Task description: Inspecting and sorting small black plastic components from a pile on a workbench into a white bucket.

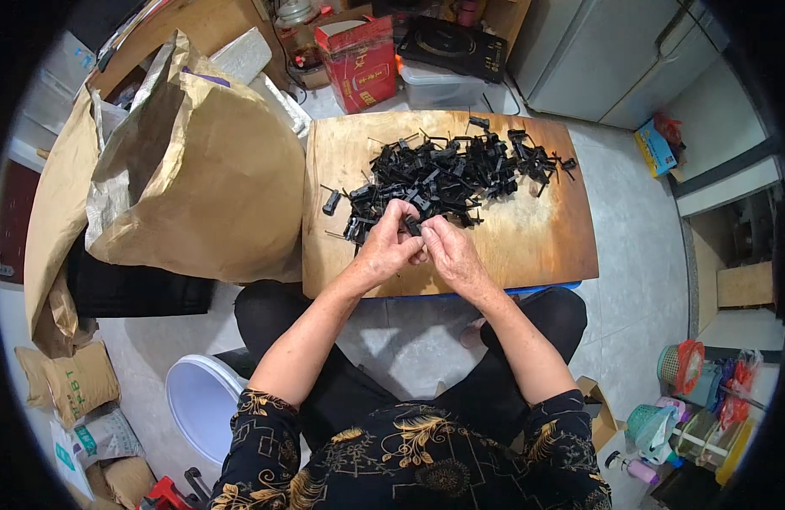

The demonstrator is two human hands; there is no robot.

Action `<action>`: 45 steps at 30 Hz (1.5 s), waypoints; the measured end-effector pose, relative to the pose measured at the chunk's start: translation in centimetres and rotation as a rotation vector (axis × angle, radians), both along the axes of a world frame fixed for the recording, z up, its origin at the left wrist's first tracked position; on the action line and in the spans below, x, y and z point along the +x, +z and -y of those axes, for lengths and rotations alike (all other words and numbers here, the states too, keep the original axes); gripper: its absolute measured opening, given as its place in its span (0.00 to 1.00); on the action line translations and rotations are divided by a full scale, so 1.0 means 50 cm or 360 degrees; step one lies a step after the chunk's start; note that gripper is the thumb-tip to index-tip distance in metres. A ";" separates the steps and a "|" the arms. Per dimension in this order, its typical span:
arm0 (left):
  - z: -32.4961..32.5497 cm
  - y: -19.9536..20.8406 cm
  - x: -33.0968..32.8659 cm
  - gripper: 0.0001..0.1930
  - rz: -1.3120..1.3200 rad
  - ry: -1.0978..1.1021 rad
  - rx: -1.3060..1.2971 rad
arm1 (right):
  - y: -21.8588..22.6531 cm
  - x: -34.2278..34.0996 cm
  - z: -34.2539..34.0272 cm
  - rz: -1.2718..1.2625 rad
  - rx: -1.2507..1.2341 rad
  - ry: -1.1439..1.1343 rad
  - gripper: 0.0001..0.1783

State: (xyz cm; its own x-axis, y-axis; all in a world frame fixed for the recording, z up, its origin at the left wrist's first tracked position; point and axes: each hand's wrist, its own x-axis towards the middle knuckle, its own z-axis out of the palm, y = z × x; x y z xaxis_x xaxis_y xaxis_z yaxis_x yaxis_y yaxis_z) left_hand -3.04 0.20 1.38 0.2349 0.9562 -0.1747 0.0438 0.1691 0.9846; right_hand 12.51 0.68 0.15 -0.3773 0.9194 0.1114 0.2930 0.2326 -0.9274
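Forearms [307,331] converging, left hand [384,248] beside right hand [456,257], fingers [400,209] pinching black part [412,226]

Parts [435,174] heaped on the tabletop [537,242]
From here I see a sack [210,187] at its left, a box [359,68] behind, a bucket [197,404] front-left.

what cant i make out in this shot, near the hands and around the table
All in the head view:
- Small black part: mostly covered by the fingers of the left hand and right hand.
- Pile of black parts: overlapping pieces hide the lower ones, so no sure count.
- Big brown bag: its own wall hides what is deep inside.
- Red thing: cut off by the lower edge.
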 end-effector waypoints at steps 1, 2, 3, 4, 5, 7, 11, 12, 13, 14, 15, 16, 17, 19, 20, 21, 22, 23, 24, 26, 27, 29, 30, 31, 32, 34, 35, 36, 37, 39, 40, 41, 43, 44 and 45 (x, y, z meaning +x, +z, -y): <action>-0.001 0.002 0.001 0.13 -0.0076 -0.0019 0.0018 | -0.005 -0.001 -0.002 -0.0020 0.0028 -0.0019 0.09; -0.003 0.003 0.002 0.13 -0.0074 -0.0021 0.0013 | -0.008 0.000 -0.003 -0.0018 0.0023 -0.0021 0.09; -0.004 0.004 0.003 0.13 -0.0111 -0.0025 0.0016 | -0.009 0.001 -0.005 -0.0004 0.0011 -0.0017 0.09; -0.005 0.005 0.003 0.13 -0.0150 -0.0028 0.0020 | -0.006 -0.001 -0.005 0.0009 -0.0001 -0.0011 0.09; -0.005 0.007 0.003 0.13 -0.0149 -0.0030 0.0015 | -0.001 -0.002 -0.005 0.0009 -0.0006 -0.0013 0.09; -0.004 0.011 0.005 0.14 -0.0189 -0.0017 0.0043 | 0.010 -0.001 -0.004 0.0057 -0.0005 -0.0020 0.09; -0.004 0.023 0.010 0.15 -0.0284 -0.0024 0.0036 | -0.005 -0.002 -0.008 0.0053 0.0011 -0.0029 0.09; -0.004 0.017 0.010 0.15 -0.0237 -0.0015 0.0046 | -0.004 -0.002 -0.007 0.0030 0.0018 -0.0036 0.09; -0.005 0.013 0.010 0.15 -0.0191 -0.0004 0.0056 | -0.002 -0.002 -0.007 0.0005 0.0025 -0.0041 0.09; -0.004 0.009 0.010 0.15 -0.0192 -0.0004 0.0055 | 0.002 -0.002 -0.006 0.0004 0.0024 -0.0041 0.09; -0.004 0.006 0.011 0.15 -0.0157 0.0001 0.0051 | 0.008 -0.002 -0.005 -0.0021 -0.0019 -0.0039 0.09; -0.004 0.005 0.012 0.15 -0.0120 0.0004 0.0047 | 0.011 -0.001 -0.005 -0.0044 -0.0062 -0.0040 0.09; -0.005 0.004 0.013 0.15 -0.0120 0.0003 0.0047 | 0.011 0.000 -0.005 -0.0044 -0.0062 -0.0041 0.09; -0.006 0.004 0.013 0.14 -0.0145 -0.0036 0.0130 | 0.011 0.003 -0.004 -0.0068 -0.0080 -0.0024 0.10; -0.006 0.005 0.013 0.14 -0.0144 -0.0038 0.0129 | 0.008 0.004 -0.004 -0.0067 -0.0081 -0.0025 0.10; -0.006 0.007 0.013 0.14 -0.0171 -0.0056 0.0103 | 0.003 0.004 -0.004 -0.0039 -0.0054 -0.0033 0.10; -0.006 0.009 0.012 0.14 -0.0199 -0.0071 0.0078 | 0.002 0.003 -0.004 -0.0012 -0.0027 -0.0038 0.10; -0.006 0.007 0.011 0.14 -0.0199 -0.0070 0.0077 | 0.003 0.002 -0.004 -0.0013 -0.0027 -0.0037 0.10; -0.006 0.003 0.010 0.14 -0.0171 -0.0058 0.0072 | 0.006 0.002 -0.005 0.0006 -0.0002 -0.0032 0.10; -0.007 0.003 0.009 0.13 -0.0141 -0.0046 0.0066 | 0.007 0.002 -0.005 0.0027 0.0023 -0.0029 0.10; -0.008 0.005 0.008 0.13 -0.0156 -0.0066 0.0045 | 0.004 0.001 -0.005 -0.0030 -0.0056 -0.0017 0.10; -0.009 0.006 0.007 0.13 -0.0171 -0.0086 0.0025 | -0.002 0.001 -0.005 -0.0086 -0.0133 -0.0004 0.10; -0.010 0.004 0.006 0.13 -0.0163 -0.0096 0.0025 | -0.006 0.002 -0.006 -0.0081 -0.0127 0.0004 0.10; -0.010 0.003 0.006 0.13 -0.0156 -0.0106 0.0024 | -0.006 0.001 -0.006 -0.0076 -0.0121 0.0013 0.10; -0.010 0.003 0.005 0.13 -0.0155 -0.0105 0.0023 | -0.005 0.000 -0.005 -0.0076 -0.0122 0.0014 0.10; -0.010 0.005 0.006 0.13 -0.0155 -0.0111 0.0022 | 0.002 -0.001 -0.003 -0.0103 -0.0156 0.0010 0.10; -0.009 0.007 0.006 0.13 -0.0156 -0.0112 0.0022 | 0.000 -0.001 -0.004 -0.0104 -0.0156 0.0010 0.10; -0.008 0.008 0.006 0.13 -0.0172 -0.0111 0.0034 | -0.002 -0.001 -0.005 -0.0059 -0.0122 0.0013 0.10; -0.007 0.008 0.006 0.13 -0.0187 -0.0113 0.0046 | -0.002 -0.001 -0.005 -0.0013 -0.0087 0.0016 0.10; -0.006 0.006 0.008 0.13 -0.0197 -0.0102 0.0037 | 0.005 0.000 -0.002 0.0001 -0.0118 0.0010 0.09; -0.005 0.004 0.008 0.14 -0.0208 -0.0089 0.0028 | 0.007 -0.001 0.000 0.0014 -0.0149 0.0007 0.09; -0.004 0.002 0.010 0.14 -0.0209 -0.0093 0.0027 | 0.002 -0.002 0.000 0.0013 -0.0150 0.0004 0.09; -0.001 -0.003 0.013 0.14 -0.0483 0.0008 0.0296 | -0.016 -0.007 -0.004 0.0095 0.0019 -0.0039 0.08; 0.000 -0.007 0.016 0.14 -0.0483 0.0003 0.0295 | -0.021 -0.009 -0.007 0.0094 0.0018 -0.0044 0.08; 0.000 -0.012 0.021 0.15 -0.0486 0.0081 0.0364 | -0.026 -0.010 -0.010 0.0110 0.0006 -0.0052 0.08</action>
